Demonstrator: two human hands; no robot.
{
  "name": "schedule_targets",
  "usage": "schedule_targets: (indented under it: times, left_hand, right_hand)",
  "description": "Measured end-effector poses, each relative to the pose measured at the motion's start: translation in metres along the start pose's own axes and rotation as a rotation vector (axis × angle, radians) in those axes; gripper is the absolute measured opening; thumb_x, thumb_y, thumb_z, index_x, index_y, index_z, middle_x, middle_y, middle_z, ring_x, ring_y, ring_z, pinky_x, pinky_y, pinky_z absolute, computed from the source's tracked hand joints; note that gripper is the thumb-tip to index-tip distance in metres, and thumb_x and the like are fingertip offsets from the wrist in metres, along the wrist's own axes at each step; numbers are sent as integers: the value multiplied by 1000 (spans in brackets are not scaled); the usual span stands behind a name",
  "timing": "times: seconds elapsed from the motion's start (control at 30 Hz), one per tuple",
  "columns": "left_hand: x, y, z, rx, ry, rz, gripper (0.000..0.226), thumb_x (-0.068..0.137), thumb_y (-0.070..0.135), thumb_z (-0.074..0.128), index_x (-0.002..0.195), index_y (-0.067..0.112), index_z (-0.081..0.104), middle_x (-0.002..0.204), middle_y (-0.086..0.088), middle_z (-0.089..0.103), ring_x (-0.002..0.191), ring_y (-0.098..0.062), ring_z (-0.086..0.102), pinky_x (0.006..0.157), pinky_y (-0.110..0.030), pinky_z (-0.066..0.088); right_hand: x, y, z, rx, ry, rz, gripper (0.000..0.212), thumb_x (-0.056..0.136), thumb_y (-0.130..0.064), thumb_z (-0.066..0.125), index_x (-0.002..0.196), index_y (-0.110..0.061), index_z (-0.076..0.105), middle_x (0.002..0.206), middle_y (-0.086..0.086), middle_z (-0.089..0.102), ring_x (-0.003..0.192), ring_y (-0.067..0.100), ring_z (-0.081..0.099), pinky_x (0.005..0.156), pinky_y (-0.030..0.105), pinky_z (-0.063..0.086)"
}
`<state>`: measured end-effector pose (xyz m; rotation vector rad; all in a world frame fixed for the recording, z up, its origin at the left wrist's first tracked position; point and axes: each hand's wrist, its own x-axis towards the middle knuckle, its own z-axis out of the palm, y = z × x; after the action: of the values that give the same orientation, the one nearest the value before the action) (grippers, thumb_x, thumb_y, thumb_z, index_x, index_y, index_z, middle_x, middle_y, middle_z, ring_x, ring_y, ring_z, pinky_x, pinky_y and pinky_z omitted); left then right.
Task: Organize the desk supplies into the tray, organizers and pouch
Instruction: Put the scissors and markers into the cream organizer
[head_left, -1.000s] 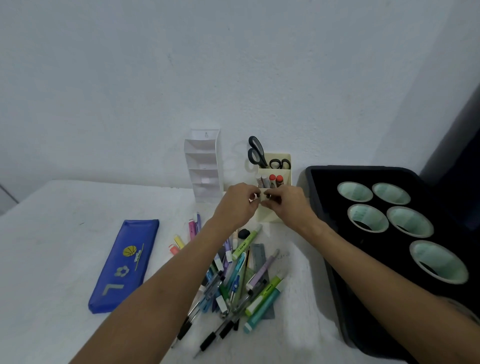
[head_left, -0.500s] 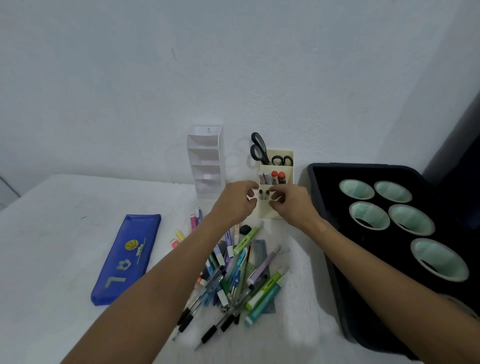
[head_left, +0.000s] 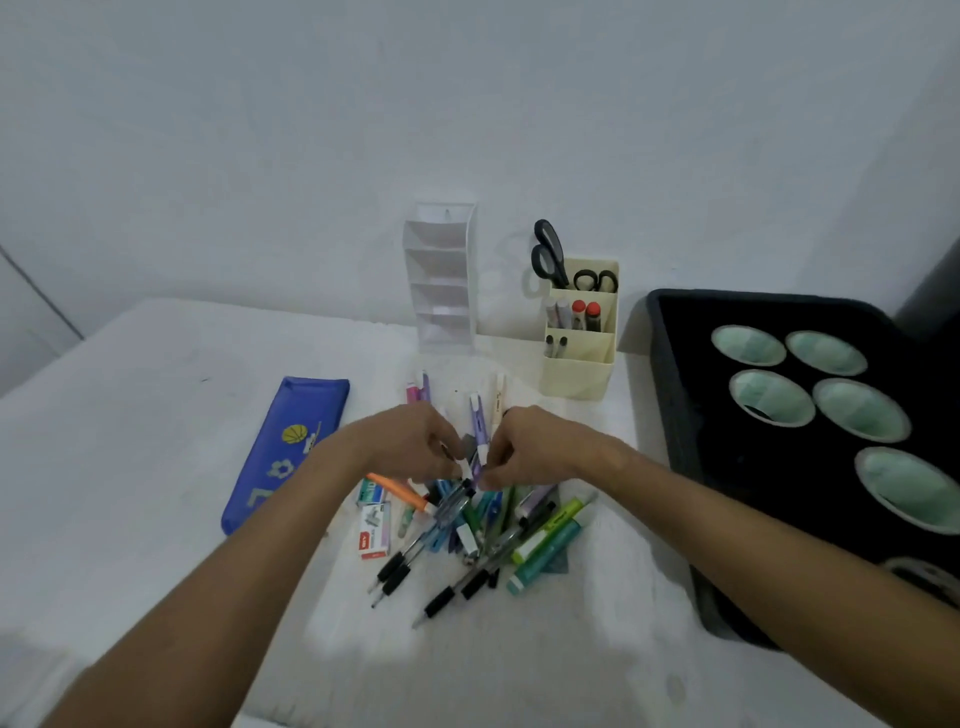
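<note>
At the middle of the frame, both hands meet over the pen pile (head_left: 467, 525). Left hand (head_left: 415, 447) and right hand (head_left: 524, 449) each pinch the purple pen (head_left: 479, 426), which points up toward the cream organizer (head_left: 579, 338), upper right of the grip.

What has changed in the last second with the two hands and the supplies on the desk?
Both hands came back from the cream organizer, where they were putting small items in the front compartment, toward the person and down to the pen pile. The left hand and right hand now pinch at pens there; which pens is blurred. The blue pouch, white organizer and black tray stayed put.
</note>
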<state>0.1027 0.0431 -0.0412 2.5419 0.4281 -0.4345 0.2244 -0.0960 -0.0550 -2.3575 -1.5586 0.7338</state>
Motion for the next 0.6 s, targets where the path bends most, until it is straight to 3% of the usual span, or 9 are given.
schedule_targets:
  times: [0.07, 0.17, 0.3, 0.47, 0.6]
  left_hand:
    - [-1, -2, 5, 23, -27, 13, 27, 86, 31, 68, 111, 22, 70, 63, 21, 60, 58, 3, 56, 58, -14, 41]
    - [-1, -3, 12, 9, -26, 41, 22, 87, 29, 67, 107, 21, 72, 52, 27, 54, 50, 10, 52, 54, -9, 36]
    - [3, -10, 15, -44, 24, 14, 13, 86, 24, 67, 93, 18, 75, 79, 10, 70, 70, -4, 61, 74, -27, 51]
    - [2, -8, 18, -50, 25, 16, 17, 83, 29, 68, 97, 21, 75, 83, 9, 71, 71, -6, 62, 72, -25, 51]
    - [0, -9, 21, -33, -5, 22, 18, 83, 26, 66, 96, 19, 77, 86, 4, 75, 77, -15, 68, 76, -35, 56]
  right_hand:
    - [3, -3, 12, -3, -62, 29, 30, 79, -37, 75, 90, -9, 76, 79, 4, 70, 63, 12, 58, 59, 25, 49]
    - [4, -4, 20, 40, -76, 62, 32, 78, -36, 76, 89, -6, 75, 84, 10, 73, 64, 15, 60, 69, 33, 55]
    - [7, -4, 22, 165, -79, 104, 29, 75, -37, 78, 86, -9, 75, 70, 4, 67, 52, 11, 57, 51, 24, 49]
    - [11, -6, 24, 280, -119, 152, 37, 73, -38, 80, 89, -5, 74, 63, 3, 62, 50, 11, 56, 50, 22, 47]
    - [8, -9, 25, 319, -120, 180, 45, 73, -41, 79, 92, -1, 73, 61, 4, 61, 50, 15, 57, 51, 24, 52]
